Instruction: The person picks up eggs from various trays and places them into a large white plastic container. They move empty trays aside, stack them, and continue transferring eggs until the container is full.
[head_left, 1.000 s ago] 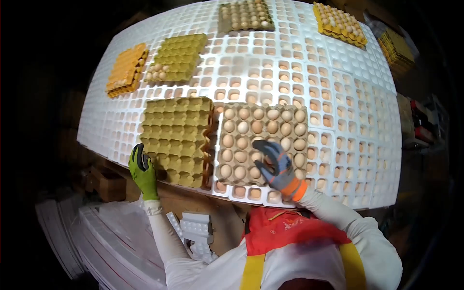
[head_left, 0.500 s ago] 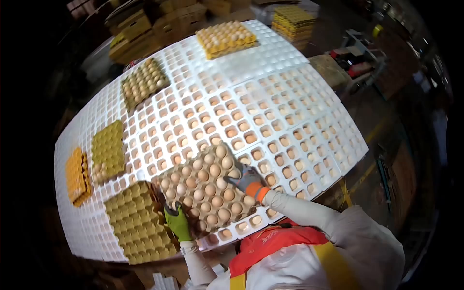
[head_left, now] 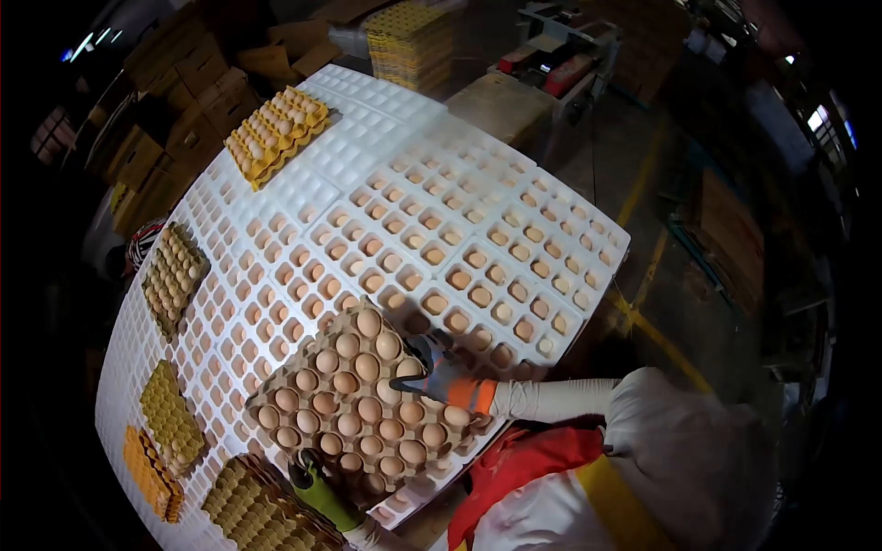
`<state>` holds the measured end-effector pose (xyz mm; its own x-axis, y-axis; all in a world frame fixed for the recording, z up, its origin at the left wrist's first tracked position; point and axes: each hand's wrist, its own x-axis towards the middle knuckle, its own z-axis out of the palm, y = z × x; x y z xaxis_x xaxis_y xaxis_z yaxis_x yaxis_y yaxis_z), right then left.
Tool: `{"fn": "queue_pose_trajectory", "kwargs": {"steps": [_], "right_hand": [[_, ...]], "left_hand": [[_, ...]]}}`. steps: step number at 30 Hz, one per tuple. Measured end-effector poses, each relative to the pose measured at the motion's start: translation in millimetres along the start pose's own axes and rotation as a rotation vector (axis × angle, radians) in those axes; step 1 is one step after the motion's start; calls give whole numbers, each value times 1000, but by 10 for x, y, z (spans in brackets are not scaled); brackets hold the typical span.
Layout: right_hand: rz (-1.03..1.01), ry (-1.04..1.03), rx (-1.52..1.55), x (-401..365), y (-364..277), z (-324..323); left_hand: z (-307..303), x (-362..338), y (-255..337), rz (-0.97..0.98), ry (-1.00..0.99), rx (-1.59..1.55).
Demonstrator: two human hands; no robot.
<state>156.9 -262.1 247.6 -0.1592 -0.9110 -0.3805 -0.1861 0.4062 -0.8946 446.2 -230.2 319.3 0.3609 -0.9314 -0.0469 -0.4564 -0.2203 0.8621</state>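
A brown paper tray full of eggs (head_left: 354, 395) sits above the white foam egg grid (head_left: 432, 230) at its near edge. My left hand (head_left: 317, 482), in a green glove, grips the tray's near-left edge. My right hand (head_left: 439, 369), in a grey and orange glove, holds the tray's right edge. The tray looks slightly raised and tilted. A stack of empty olive trays (head_left: 253, 510) lies just left of my left hand.
On the grid lie a yellow egg tray (head_left: 276, 129) at the far end, a brown egg tray (head_left: 173, 275) on the left, an olive tray (head_left: 170, 413) and an orange tray (head_left: 147, 473). Cardboard boxes (head_left: 175, 110) and stacked trays (head_left: 409, 41) stand beyond. Floor lies to the right.
My head has turned right, so the table swings left in view. Both hands moved onto the full egg tray's edges and keep hold of it; the tray has shifted toward the near edge.
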Motion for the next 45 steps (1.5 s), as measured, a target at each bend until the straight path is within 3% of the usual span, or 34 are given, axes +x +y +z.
{"fn": "queue_pose_trajectory", "kwargs": {"steps": [1, 2, 3, 4, 5, 6, 8, 10, 12, 13, 14, 16, 17, 18, 21, 23, 27, 29, 33, 38, 40, 43, 45], "right_hand": [[2, 35, -42, 26, -15, -250], [1, 69, -84, 56, -41, -533], [46, 152, 89, 78, 40, -733], [-106, 204, 248, 275, 359, -878], [-138, 230, 205, 282, 296, -1232], [-157, 245, 164, 287, 184, -1693], [-204, 259, 234, 474, 346, -2365], [-215, 259, 361, 631, 436, -3043], [-354, 244, 578, 893, 570, -3525], [-313, 225, 137, 944, 438, -4025], [-311, 230, 177, 1089, 519, -4190], [-276, 282, 52, 1359, 638, -4513], [-321, 300, 126, 1558, 795, -4549], [-255, 269, 185, 1734, 919, -4542], [-227, 68, 314, 2044, 802, -4636], [-373, 102, 276, 2211, 531, -4675], [-391, 96, 31, 2970, 507, -4311], [-266, 17, -85, 3146, 409, -4097], [-305, -144, -68, 3533, 284, -4003], [-460, -157, -180, 3960, 860, -3600], [-267, -575, -333, 3802, 386, -4159], [-441, -665, -86, 3959, 571, -4263], [-449, -776, 187, 4051, 866, -4340]], "left_hand": [[220, -8, 46, -26, -3, -232], [425, -22, 118, -14, -18, -219], [626, -54, 198, -4, -67, -172], [832, -104, 317, 6, -111, -122], [1203, -285, 765, 26, -96, -263], [1463, -280, 717, 21, -99, -253], [2128, -614, 1368, -28, -50, -243], [2767, -812, 1496, -31, -73, -270], [3277, -914, 1586, -20, -66, -257], [3536, -1040, 2018, -42, -64, -300], [3754, -1090, 2211, 60, -78, -165], [4121, -1210, 2581, -118, -55, -308], [4203, -1242, 2649, -126, -43, -292], [4239, -1136, 2449, 35, -47, -123], [4280, -987, 2541, 4, 12, -142], [4366, -719, 2415, 69, -38, -147], [4767, -231, 2466, 51, -35, -173], [4910, -47, 2542, 61, -1, -92], [5221, 438, 2682, 107, 75, 45], [5649, 991, 2836, 135, 193, 198], [5758, 1161, 2882, 147, 244, 250], [5595, 1228, 2720, 173, 340, 273], [5283, 702, 2503, 163, 436, 287]]}}
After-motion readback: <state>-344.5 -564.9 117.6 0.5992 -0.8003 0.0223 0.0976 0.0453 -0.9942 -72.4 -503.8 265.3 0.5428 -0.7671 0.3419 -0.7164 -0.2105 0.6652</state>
